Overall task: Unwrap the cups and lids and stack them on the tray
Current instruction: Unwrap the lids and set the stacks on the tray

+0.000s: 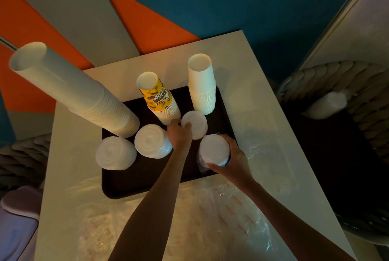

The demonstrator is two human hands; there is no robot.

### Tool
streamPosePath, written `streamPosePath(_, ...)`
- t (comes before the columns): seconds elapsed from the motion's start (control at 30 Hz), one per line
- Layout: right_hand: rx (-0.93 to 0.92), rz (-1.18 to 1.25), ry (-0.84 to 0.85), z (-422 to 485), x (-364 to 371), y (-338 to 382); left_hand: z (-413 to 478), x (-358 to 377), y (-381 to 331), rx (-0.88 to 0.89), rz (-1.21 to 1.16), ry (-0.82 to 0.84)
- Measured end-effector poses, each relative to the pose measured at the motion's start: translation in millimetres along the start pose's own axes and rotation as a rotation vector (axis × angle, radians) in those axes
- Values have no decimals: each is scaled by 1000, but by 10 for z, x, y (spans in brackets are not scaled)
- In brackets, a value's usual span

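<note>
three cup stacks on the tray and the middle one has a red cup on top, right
Not red: the head view shows the middle cup stack on the tray topped by a yellow printed cup. The count of three is right.

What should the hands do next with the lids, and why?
Probably lower the lid stack in the right hand onto the short lid pile that the left hand holds: it is held just beside it, over the tray.
</note>
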State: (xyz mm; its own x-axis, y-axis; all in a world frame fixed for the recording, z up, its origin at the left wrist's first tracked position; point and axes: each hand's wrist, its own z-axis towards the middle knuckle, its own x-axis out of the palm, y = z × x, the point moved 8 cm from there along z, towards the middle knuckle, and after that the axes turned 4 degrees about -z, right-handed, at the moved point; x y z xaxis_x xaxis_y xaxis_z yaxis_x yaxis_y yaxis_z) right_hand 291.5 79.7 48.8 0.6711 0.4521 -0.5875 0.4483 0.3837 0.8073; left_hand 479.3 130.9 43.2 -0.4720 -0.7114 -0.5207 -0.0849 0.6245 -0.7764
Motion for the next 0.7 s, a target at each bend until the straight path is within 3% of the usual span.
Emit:
streamPosePath(0.43, -14, -19, 1, 14, -7, 35, -48, 64, -77, 110, 232, 52)
streamPosePath(0.7, -27, -21, -8, 7, 2, 27, -459, -97, -329, 368, 80, 45)
